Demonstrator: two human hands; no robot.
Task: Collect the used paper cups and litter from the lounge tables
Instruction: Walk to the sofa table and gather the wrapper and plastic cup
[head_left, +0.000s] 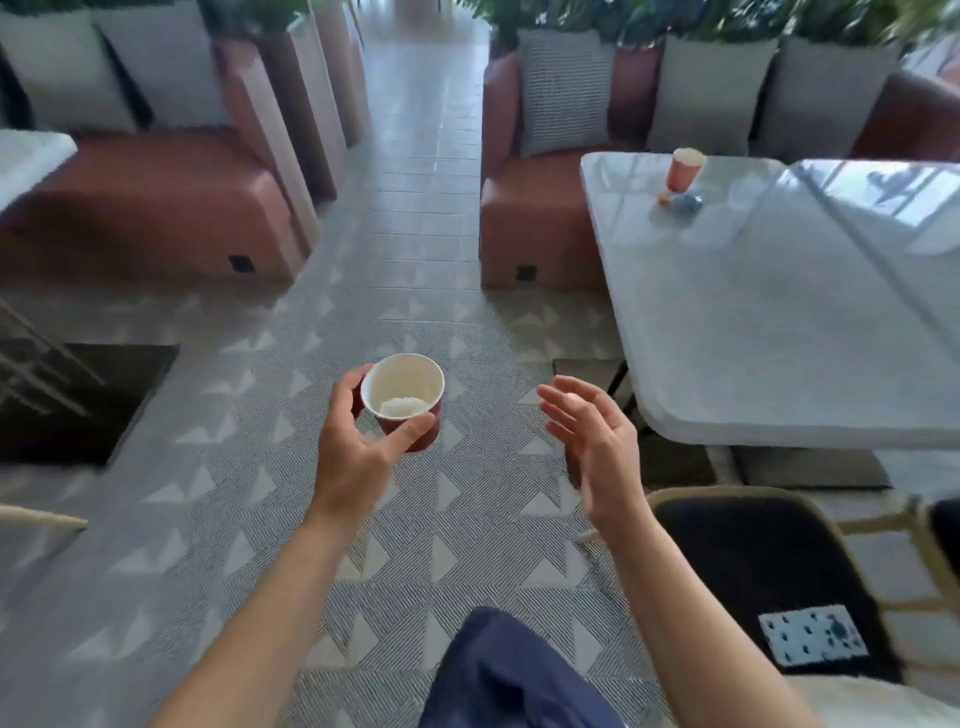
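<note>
My left hand (358, 447) grips a red paper cup (404, 399) with a white inside, held upright over the patterned floor; a crumpled white scrap lies in its bottom. To the right of the cup my right hand (592, 436) hangs in the air, fingers spread and relaxed, holding nothing. A second red paper cup (685, 169) stands on the far part of the white marble table (779, 322) at the right. Small crumpled litter (683, 201), blue and orange, lies just in front of that cup.
Pink sofas (171, 208) with grey cushions flank a tiled aisle ahead. A black-seated chair (769, 571) stands close at the lower right, beside the table. Another white table edge (31, 156) shows at far left. A dark floor opening lies at left.
</note>
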